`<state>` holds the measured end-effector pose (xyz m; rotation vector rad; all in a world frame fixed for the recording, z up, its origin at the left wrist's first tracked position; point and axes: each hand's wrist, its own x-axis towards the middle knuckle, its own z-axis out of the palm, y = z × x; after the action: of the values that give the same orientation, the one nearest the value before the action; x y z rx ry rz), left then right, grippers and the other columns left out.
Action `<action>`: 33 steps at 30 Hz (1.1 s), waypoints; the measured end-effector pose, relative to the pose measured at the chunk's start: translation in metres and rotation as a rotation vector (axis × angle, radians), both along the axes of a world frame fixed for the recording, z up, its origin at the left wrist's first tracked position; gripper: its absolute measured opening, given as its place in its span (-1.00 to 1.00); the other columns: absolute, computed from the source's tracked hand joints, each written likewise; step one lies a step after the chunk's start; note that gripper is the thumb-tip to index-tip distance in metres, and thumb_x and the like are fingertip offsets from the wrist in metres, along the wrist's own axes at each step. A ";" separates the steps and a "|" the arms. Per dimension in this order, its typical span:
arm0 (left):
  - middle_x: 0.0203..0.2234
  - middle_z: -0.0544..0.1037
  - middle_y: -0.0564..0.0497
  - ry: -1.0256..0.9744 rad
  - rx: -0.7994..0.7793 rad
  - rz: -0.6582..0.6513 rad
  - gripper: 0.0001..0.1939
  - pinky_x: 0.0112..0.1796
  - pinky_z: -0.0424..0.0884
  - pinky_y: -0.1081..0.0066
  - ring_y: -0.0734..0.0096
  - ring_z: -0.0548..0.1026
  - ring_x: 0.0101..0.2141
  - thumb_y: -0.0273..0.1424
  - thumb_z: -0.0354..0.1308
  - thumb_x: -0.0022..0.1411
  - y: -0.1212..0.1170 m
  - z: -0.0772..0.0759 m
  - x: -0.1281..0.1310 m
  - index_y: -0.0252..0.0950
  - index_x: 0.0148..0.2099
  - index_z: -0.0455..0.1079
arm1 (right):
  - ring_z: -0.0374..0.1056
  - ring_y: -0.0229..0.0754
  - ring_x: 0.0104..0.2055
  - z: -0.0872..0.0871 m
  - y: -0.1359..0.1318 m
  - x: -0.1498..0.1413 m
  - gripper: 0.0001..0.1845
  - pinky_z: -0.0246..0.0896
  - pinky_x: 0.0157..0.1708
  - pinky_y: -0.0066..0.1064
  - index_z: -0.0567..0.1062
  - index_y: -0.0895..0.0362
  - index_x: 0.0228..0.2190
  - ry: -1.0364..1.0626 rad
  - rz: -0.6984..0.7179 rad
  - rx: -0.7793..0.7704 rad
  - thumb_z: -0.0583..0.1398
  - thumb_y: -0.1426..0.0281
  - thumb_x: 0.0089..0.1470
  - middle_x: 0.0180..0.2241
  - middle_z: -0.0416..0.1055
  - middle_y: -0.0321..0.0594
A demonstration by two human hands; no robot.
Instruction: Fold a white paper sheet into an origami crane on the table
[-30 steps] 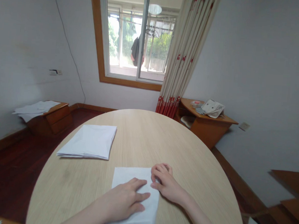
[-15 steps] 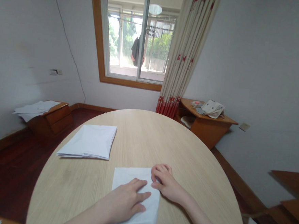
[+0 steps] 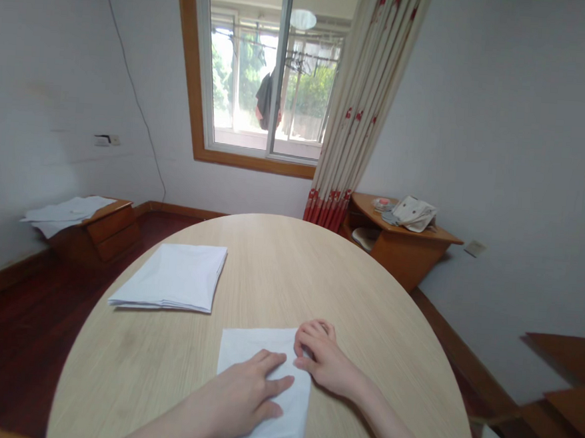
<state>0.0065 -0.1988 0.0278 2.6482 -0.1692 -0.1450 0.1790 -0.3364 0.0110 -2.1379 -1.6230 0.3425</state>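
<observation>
On the round table lies a folded sheet of white paper (image 3: 236, 345), its near end running past the bottom of the view. My left hand (image 3: 247, 393) rests flat on it, fingers spread and pointing right. Curled at the paper's upper right edge is my right hand (image 3: 320, 354), thumb and bent fingers closed around that edge; the fingertips are partly hidden. Creases show in the paper below my left hand. Farther off on the left is a stack of folded white paper (image 3: 178, 274), apart from both hands.
The pale wooden round table (image 3: 366, 304) curves away toward the window (image 3: 277, 78). A low cabinet with papers (image 3: 108, 233) stands at the left wall. Beyond the table's right side, a wooden corner desk (image 3: 405, 253) holds a cloth bag (image 3: 414, 213), near the curtain (image 3: 353, 130).
</observation>
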 end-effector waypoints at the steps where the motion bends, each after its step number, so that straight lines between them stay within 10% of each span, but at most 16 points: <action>1: 0.20 0.26 -0.15 0.002 -0.002 0.000 -0.52 0.09 0.28 0.13 0.06 0.25 0.15 -0.38 0.15 0.28 0.000 0.000 0.000 -0.16 0.24 0.26 | 0.20 -0.16 -0.08 0.000 0.000 0.000 -0.85 -0.19 0.12 -0.14 0.31 0.07 -0.45 -0.011 0.006 0.000 0.18 0.53 0.03 -0.32 0.34 -0.35; 33: 0.17 0.29 -0.14 0.010 0.071 0.060 -0.58 -0.05 0.42 0.13 0.04 0.28 0.12 -0.37 -0.02 0.37 -0.005 -0.001 0.001 -0.12 0.25 0.23 | 0.18 -0.08 0.01 -0.006 -0.003 0.004 -0.85 -0.20 0.12 -0.07 0.33 0.04 -0.26 -0.064 -0.057 0.087 0.20 0.36 0.11 -0.15 0.34 -0.25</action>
<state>0.0079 -0.2039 0.0265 2.7198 -0.0831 -0.1464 0.1829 -0.3398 0.0051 -2.1445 -1.5783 0.1842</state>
